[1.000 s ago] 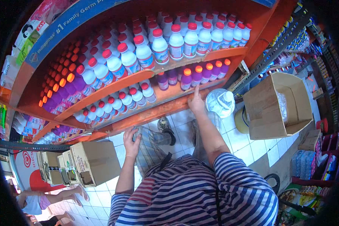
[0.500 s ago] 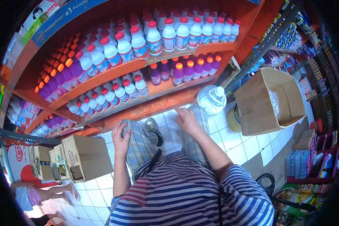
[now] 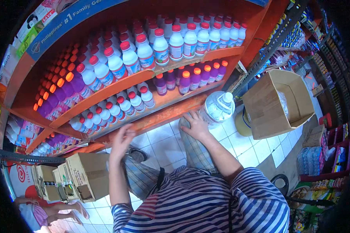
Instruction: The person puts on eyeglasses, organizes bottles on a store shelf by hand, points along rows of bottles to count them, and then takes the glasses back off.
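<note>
In the head view my left hand (image 3: 121,141) is lifted above my left leg, its fingers loosely bent, slightly blurred and holding nothing. My right hand (image 3: 196,125) lies flat on my right knee with fingers spread, near a large clear water jug (image 3: 218,106) with a white cap. Ahead, white bleach bottles (image 3: 145,54) with red caps stand in rows on the upper shelf. Below them are more red-capped white bottles (image 3: 124,105) and purple bottles (image 3: 184,83) with orange caps. Neither hand touches a bottle.
An opened cardboard box (image 3: 266,106) stands at the right on a yellowish bucket (image 3: 243,123). More cardboard boxes (image 3: 90,174) sit at the left on the tiled floor (image 3: 163,143). Another person's legs (image 3: 66,213) show at lower left. Packed shelves line the right.
My left hand has risen off my left knee and moved slightly forward. My right hand has settled flat on the right knee. My legs have shifted, and the view has moved slightly.
</note>
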Motion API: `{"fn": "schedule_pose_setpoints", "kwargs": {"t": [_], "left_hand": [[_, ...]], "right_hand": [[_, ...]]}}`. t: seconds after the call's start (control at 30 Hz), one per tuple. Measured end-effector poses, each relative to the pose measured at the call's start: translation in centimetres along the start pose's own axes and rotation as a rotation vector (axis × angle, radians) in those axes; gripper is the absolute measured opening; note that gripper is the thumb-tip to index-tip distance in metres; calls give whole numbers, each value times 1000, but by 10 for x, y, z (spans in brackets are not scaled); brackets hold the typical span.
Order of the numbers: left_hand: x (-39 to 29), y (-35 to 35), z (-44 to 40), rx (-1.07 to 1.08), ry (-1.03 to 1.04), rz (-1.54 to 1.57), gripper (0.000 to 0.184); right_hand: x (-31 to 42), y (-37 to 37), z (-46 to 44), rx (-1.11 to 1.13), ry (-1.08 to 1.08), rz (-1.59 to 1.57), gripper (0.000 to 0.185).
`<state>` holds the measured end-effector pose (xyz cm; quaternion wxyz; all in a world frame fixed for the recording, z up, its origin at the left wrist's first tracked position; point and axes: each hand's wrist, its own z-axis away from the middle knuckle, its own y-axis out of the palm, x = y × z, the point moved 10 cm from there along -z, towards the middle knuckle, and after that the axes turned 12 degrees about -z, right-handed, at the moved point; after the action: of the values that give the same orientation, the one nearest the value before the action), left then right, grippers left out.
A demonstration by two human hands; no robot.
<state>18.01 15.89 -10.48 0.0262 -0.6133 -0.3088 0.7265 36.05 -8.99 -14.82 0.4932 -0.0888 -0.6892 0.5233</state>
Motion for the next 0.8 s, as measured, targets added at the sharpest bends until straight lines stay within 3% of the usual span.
{"fn": "schedule_pose_setpoints", "kwargs": {"t": [0.13,0.23,0.33,0.43,0.53,0.63,0.8], "left_hand": [[20,54,-48,282,64,-334,35],[67,62,-70,304,151,-757,34],[86,55,-92,148,128,-282,33],[118,59,-96,124,-58,-173,33],[113,69,-87,152,84,-315,41],[110,89,-85,395,105,-659,54],[90,82,-88,259,67,-520,54]], "right_hand": [[23,22,-5,14,-80,2,56],[27,29,-3,41,-88,-17,53],[25,14,0,-52,-126,-47,52],[12,-12,4,-149,-160,-50,51],[-14,-40,9,-203,-43,-156,49],[-69,-45,12,-245,-35,-294,47],[-124,-47,16,-257,161,-559,46]]}}
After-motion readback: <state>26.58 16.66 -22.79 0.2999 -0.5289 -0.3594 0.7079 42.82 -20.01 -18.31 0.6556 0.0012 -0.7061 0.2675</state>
